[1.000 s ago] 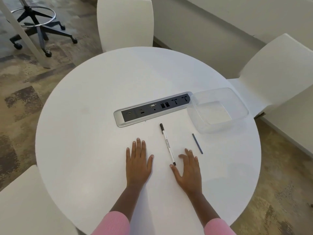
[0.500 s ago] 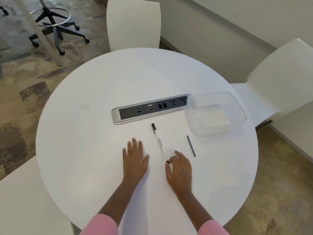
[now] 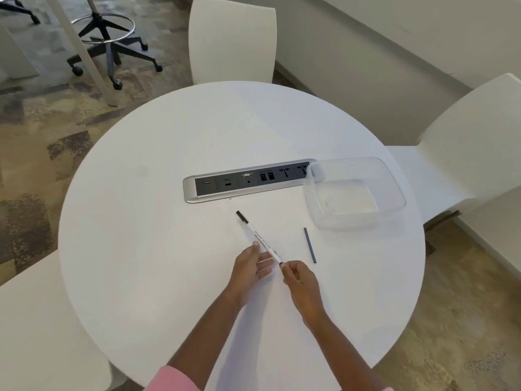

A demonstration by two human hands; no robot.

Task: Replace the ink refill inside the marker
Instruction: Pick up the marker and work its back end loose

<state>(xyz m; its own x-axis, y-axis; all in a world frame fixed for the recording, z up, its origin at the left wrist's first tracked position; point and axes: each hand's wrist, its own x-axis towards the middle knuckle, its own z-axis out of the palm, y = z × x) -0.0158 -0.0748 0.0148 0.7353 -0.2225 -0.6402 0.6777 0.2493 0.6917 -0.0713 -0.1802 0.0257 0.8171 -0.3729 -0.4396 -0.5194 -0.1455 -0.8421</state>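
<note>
A thin white marker [image 3: 255,234] with a black cap points away to the upper left over the round white table [image 3: 158,249]. My right hand [image 3: 300,277] pinches its near black end. My left hand [image 3: 251,266] is raised beside the barrel with relaxed fingers that touch or nearly touch its underside. A dark grey ink refill [image 3: 309,245] lies loose on the table to the right of the marker, apart from both hands.
A clear plastic container [image 3: 353,193] stands at the right of the table, over the end of a grey socket panel [image 3: 248,180]. White chairs [image 3: 231,38] surround the table. A wheeled stool [image 3: 110,43] stands on the carpet at far left.
Both hands lay flat on the table. My right hand has taken the marker's near end and lifted it; my left hand has risen and come in under the barrel.
</note>
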